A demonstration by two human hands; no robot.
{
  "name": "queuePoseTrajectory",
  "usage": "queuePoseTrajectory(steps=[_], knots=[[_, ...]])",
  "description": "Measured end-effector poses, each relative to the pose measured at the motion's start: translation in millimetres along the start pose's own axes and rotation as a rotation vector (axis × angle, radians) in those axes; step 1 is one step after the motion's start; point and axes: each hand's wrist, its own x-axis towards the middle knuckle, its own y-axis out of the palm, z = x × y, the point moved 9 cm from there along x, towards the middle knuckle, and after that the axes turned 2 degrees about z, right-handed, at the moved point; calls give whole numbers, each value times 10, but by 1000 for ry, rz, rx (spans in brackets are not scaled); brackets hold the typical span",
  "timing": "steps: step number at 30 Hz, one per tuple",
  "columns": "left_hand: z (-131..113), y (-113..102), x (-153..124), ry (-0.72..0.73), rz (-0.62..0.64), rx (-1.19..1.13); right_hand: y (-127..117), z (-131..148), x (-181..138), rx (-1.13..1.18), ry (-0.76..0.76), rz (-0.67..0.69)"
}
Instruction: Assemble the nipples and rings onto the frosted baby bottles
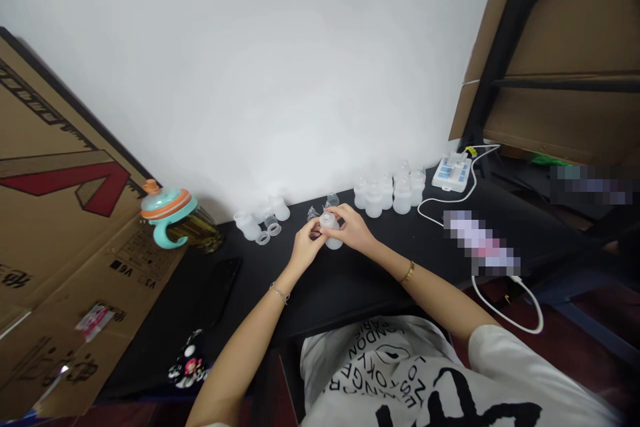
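Both my hands meet over the black table [350, 280], near its back edge. My right hand [354, 227] wraps around a small translucent white bottle [331, 230]. My left hand [305, 244] pinches at the bottle's top, fingers closed on it. Behind the hands lie two small clear caps [323, 206]. To the left lie several loose bottles and rings [263, 222]. A group of upright white bottles [390, 192] stands to the right, by the wall.
A teal and orange handled cup [167, 212] stands at the left, beside large cardboard sheets [60, 227]. A dark phone [220, 287] lies on the table's left. A white power strip [453, 172] with its cable [505, 310] sits at the right, near a dark frame.
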Motion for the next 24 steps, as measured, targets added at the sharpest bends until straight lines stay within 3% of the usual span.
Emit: queuePoseTrajectory(steps=[24], knots=[[-28,0,0,-10,9,1,11,8,6,-14,-10,7]])
